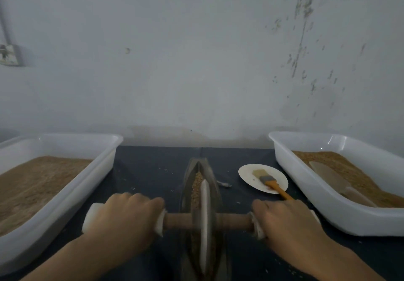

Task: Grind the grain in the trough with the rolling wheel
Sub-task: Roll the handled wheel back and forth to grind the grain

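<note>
Head view: two white plastic trays (72,178) (328,206) of brown grain flanked a dark-clothed table (153,171). Between them lay the boat-shaped trough (188,184), grain (196,184) along its groove, the rolling wheel (205,215) standing upright in it. Left hand (124,217) and right hand (286,219) curled tight around the axle's white-wrapped grips. An orange-handled brush (273,185) rested on a paper plate (247,171).
</note>
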`<state>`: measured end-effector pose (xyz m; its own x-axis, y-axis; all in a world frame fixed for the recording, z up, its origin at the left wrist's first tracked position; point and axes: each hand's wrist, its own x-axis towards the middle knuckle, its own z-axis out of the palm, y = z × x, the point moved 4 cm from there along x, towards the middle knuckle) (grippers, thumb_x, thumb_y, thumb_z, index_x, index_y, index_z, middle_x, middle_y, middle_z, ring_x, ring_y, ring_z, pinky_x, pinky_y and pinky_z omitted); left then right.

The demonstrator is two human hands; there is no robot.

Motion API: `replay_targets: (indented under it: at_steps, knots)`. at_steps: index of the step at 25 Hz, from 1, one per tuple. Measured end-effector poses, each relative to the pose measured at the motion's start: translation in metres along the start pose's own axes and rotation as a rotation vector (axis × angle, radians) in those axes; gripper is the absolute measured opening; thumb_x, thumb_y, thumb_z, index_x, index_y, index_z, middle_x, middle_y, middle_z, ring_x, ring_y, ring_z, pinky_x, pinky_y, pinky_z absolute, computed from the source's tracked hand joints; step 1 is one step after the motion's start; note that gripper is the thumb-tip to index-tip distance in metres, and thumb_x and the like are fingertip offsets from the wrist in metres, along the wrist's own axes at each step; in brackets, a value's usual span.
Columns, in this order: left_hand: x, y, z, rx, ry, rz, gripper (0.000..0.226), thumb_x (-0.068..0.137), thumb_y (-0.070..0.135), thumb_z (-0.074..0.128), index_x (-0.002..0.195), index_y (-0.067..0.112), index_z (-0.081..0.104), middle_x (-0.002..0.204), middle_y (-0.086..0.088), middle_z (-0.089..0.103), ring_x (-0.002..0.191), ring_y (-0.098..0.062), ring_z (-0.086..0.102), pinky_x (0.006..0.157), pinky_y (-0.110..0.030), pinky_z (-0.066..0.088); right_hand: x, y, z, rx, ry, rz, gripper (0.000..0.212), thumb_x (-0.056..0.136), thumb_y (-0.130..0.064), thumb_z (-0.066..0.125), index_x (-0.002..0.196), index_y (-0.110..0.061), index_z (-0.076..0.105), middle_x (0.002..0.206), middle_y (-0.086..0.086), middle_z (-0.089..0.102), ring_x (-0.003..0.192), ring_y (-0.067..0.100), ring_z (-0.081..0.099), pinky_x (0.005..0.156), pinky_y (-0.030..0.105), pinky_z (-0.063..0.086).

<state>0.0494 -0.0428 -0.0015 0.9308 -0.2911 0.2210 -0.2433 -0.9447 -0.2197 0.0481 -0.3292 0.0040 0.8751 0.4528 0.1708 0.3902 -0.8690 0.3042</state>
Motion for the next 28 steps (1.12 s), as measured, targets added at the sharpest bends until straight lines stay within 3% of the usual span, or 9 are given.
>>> replay_targets:
  at_steps: [4,9,11,14,16,19,21,24,28]
  knots:
    - [0.049,0.003,-0.007,0.081,0.086,-0.072,0.024,0.082,0.044,0.055,0.080,0.034,0.033,0.077,0.013,0.051,0.068,-0.012,0.048,0.062,-0.031,0.033,0.050,0.012,0.015,0.062,0.044,0.148,0.016,0.088,-0.028,0.057,0.097,-0.027,0.044,0.085,-0.006,0.060,0.071,0.014,0.055,0.062,0.029,0.046]
    - [0.078,-0.002,-0.005,0.021,0.081,-0.158,0.015,0.086,0.040,0.054,0.083,0.031,0.042,0.089,0.007,0.063,0.075,-0.017,0.055,0.065,-0.031,0.037,0.080,0.017,0.015,0.011,0.121,0.186,0.022,0.086,-0.027,0.062,0.103,-0.022,0.049,0.085,-0.004,0.061,0.068,0.015,0.057,0.057,0.029,0.042]
    - [0.051,-0.001,0.000,-0.031,0.057,-0.122,0.017,0.085,0.041,0.054,0.081,0.034,0.039,0.084,0.011,0.059,0.071,-0.011,0.052,0.064,-0.028,0.036,0.053,0.010,0.010,-0.019,0.154,0.101,0.025,0.075,-0.025,0.070,0.093,-0.024,0.052,0.072,-0.005,0.057,0.061,0.014,0.055,0.052,0.031,0.043]
    - [-0.003,0.009,-0.009,-0.001,0.175,0.008,0.036,0.067,0.046,0.068,0.069,0.037,0.033,0.060,0.015,0.043,0.051,-0.002,0.042,0.047,-0.020,0.018,0.001,-0.001,-0.005,-0.015,0.238,-0.041,0.046,0.035,-0.025,0.085,0.067,-0.025,0.052,0.050,-0.004,0.051,0.039,0.008,0.048,0.036,0.023,0.023]
    - [-0.015,0.009,-0.019,0.001,0.265,0.053,0.048,0.048,0.048,0.072,0.064,0.036,0.028,0.051,0.015,0.033,0.040,-0.003,0.037,0.046,-0.015,0.005,-0.008,0.000,-0.004,-0.008,0.147,-0.048,0.040,0.049,-0.030,0.082,0.075,-0.025,0.052,0.060,-0.005,0.056,0.047,0.008,0.052,0.041,0.024,0.027]
    - [0.012,0.002,0.001,0.015,0.154,-0.051,0.028,0.076,0.047,0.057,0.073,0.035,0.032,0.065,0.014,0.045,0.057,-0.006,0.045,0.052,-0.025,0.029,0.020,0.007,0.007,-0.027,0.054,0.053,0.023,0.081,-0.026,0.062,0.097,-0.027,0.046,0.085,-0.006,0.062,0.072,0.016,0.058,0.058,0.032,0.039]
    - [0.050,-0.003,0.003,0.036,0.156,-0.120,0.020,0.083,0.044,0.053,0.079,0.034,0.036,0.077,0.012,0.054,0.068,-0.011,0.052,0.061,-0.029,0.034,0.052,0.014,0.012,-0.014,0.086,0.110,0.022,0.084,-0.024,0.060,0.102,-0.025,0.047,0.089,-0.004,0.062,0.076,0.018,0.059,0.065,0.034,0.044]
    - [0.089,-0.009,0.005,0.003,0.106,-0.182,0.017,0.084,0.039,0.054,0.081,0.030,0.040,0.088,0.006,0.062,0.080,-0.020,0.060,0.063,-0.032,0.037,0.092,0.023,0.009,-0.039,0.140,0.187,0.020,0.087,-0.019,0.058,0.105,-0.018,0.048,0.096,0.000,0.065,0.082,0.022,0.063,0.061,0.032,0.039]
    - [0.058,-0.005,0.008,-0.008,0.078,-0.156,0.022,0.085,0.041,0.053,0.076,0.031,0.035,0.081,0.010,0.058,0.072,-0.013,0.056,0.061,-0.030,0.035,0.064,0.015,0.006,-0.051,0.106,0.114,0.023,0.081,-0.020,0.064,0.099,-0.021,0.050,0.084,-0.002,0.063,0.071,0.020,0.060,0.056,0.032,0.036]
